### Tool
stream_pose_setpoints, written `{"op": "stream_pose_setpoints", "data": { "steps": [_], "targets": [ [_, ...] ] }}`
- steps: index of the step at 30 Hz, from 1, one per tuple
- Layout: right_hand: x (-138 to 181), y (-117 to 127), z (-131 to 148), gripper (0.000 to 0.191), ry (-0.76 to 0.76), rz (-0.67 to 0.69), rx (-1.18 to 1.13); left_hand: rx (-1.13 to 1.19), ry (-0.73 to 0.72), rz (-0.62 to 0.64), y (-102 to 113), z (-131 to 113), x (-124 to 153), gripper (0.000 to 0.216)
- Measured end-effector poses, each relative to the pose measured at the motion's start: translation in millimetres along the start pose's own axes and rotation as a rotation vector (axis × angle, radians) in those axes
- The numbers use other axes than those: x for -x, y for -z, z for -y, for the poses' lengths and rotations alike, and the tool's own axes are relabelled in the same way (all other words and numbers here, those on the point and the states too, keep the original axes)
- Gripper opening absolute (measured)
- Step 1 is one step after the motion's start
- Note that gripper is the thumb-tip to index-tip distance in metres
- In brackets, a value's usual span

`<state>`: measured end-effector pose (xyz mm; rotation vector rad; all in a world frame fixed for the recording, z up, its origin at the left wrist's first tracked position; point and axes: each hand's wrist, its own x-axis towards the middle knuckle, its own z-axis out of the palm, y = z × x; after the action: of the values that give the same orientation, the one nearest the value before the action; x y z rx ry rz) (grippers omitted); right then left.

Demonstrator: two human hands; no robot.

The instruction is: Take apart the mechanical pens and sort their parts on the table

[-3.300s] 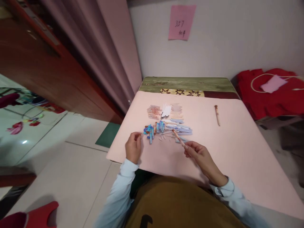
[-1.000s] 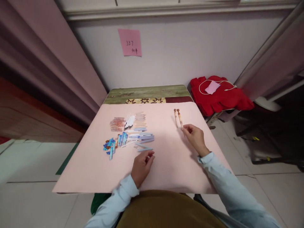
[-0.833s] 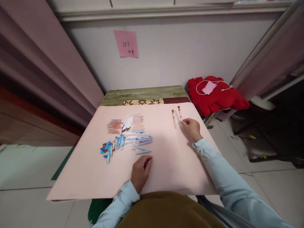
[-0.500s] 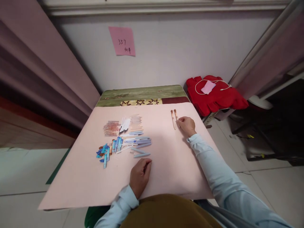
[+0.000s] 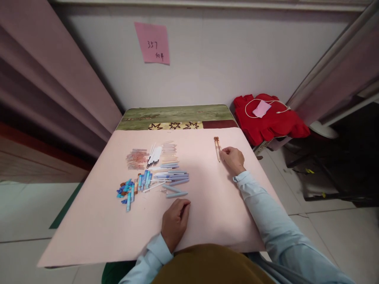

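Two assembled brown-capped pens (image 5: 217,147) lie side by side near the far right of the pink table cover (image 5: 207,189). My right hand (image 5: 233,159) is beside them, fingers curled, fingertips pinched on the lower end of the right-hand pen. My left hand (image 5: 174,220) rests on the cover at the near edge, fingers curled under, with nothing seen in it. Just beyond it lie two loose blue pen barrels (image 5: 175,192). Farther left sits a heap of blue caps (image 5: 132,187), blue barrels (image 5: 173,175), refills (image 5: 154,155) and clear pinkish parts (image 5: 136,158).
The table's green patterned end (image 5: 174,113) meets the wall, where a pink note (image 5: 152,42) hangs. A red cloth with a white cord (image 5: 271,116) lies to the right. Curtains hang on both sides, and tiled floor surrounds the table.
My right hand carried a brown pen from the parts heap to the far right and set it against the pen lying there. My left hand drew back to the near edge. The view turned right.
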<state>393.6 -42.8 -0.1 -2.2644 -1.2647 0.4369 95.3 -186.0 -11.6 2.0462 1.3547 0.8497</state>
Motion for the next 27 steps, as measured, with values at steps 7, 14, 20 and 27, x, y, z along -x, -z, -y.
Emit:
{"op": "stream_pose_setpoints", "data": {
  "steps": [7, 14, 20, 27],
  "targets": [
    [3, 0, 1, 0.029, 0.027, -0.002, 0.027, 0.013, 0.013, 0.0, 0, -1, 0, 0.016],
    [0, -5, -7, 0.028, 0.047, -0.024, -0.022, 0.024, 0.007, 0.001, 0, 0, 0, 0.016],
    [11, -5, -20, 0.04, 0.05, -0.117, -0.34, 0.055, 0.025, 0.0, -2, -2, 3, 0.016],
    [68, -21, 0, 0.042, 0.191, -0.048, -0.645, 0.077, 0.061, 0.032, -3, -4, 8, 0.015]
  ]
}}
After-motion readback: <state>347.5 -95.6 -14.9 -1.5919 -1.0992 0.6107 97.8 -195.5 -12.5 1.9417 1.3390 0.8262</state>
